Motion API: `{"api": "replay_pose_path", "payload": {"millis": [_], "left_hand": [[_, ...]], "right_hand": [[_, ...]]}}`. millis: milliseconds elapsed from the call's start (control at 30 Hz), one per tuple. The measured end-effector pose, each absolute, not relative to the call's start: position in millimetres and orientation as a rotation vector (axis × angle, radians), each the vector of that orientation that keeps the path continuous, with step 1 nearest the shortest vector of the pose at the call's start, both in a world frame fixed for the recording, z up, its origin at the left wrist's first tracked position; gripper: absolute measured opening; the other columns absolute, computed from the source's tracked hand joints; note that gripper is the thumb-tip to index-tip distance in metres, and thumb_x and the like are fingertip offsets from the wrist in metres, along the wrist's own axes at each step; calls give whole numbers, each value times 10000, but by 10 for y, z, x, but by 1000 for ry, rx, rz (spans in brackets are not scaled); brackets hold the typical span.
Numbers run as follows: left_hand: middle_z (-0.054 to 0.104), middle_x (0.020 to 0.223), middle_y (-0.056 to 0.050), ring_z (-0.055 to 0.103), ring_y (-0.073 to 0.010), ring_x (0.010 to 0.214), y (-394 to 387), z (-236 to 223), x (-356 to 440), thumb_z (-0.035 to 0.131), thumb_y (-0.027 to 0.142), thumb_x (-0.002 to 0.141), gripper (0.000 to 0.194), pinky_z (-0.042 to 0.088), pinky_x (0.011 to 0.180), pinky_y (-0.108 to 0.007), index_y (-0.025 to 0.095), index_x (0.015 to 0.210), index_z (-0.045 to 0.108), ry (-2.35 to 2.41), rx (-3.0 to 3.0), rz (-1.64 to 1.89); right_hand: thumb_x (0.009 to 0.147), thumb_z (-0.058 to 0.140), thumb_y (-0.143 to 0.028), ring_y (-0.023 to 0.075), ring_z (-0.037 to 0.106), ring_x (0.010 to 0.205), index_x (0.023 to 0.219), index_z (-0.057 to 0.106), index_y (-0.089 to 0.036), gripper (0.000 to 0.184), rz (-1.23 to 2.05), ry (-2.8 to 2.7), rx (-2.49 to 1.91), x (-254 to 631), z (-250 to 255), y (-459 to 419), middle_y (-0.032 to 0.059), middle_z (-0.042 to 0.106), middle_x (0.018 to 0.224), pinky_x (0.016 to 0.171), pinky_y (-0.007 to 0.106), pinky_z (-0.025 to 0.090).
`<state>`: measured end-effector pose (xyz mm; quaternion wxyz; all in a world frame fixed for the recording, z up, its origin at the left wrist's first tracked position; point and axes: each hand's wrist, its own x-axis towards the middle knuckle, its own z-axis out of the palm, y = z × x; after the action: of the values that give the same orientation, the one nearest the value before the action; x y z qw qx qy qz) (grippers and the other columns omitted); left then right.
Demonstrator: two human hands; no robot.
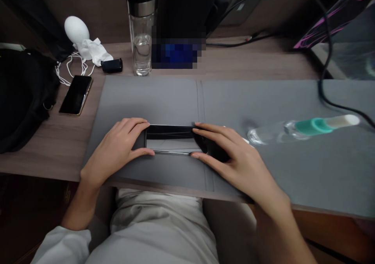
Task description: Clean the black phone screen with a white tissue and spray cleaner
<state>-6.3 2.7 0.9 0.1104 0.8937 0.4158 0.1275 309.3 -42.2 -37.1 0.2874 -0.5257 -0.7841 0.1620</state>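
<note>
Across the grey desk mat, both of my hands frame a flat, glossy black phone point(170, 139) with its long side facing me. Its shiny face carries a pale reflection and a thin bright edge. My left hand point(117, 146) grips the left end, thumb on the near edge and fingers on the far edge. At the right end, my right hand point(234, 150) spans it in the same way, its thumb near and fingers far. The palm hides that end, and a dark shape shows under it. A clear bottle with a teal collar point(313, 127) is right of my right hand.
A grey mat point(146, 96) covers much of the wooden desk. Behind it stands a glass water bottle point(142, 41). At left are another phone point(76, 95), white cables, crumpled tissue point(95, 52), a small black object point(111, 65) and a black bag point(23, 96). A black cable point(328, 52) crosses the right.
</note>
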Motion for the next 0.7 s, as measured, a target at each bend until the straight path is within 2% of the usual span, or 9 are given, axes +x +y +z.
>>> {"api": "replay_pose_path", "payload": {"millis": [467, 700], "left_hand": [[601, 1501, -117, 587, -293, 1331, 28, -10, -78, 664, 582, 987, 660, 490, 1138, -472, 214, 1515, 516, 1228, 2619, 329], [601, 1497, -116, 589, -302, 1336, 33, -1, -71, 681, 570, 988, 647, 494, 1129, -476, 238, 1519, 518, 1230, 2606, 331]], "right_hand": [[1009, 675, -529, 299, 669, 1322, 1436, 618, -338, 472, 445, -2094, -1406, 3087, -363, -414, 60, 682, 1490, 1169, 518, 502], [1011, 669, -533, 324, 671, 1323, 1449, 616, -349, 478, 455, -2092, -1410, 3075, -353, -408, 77, 679, 1493, 1162, 570, 504]]}}
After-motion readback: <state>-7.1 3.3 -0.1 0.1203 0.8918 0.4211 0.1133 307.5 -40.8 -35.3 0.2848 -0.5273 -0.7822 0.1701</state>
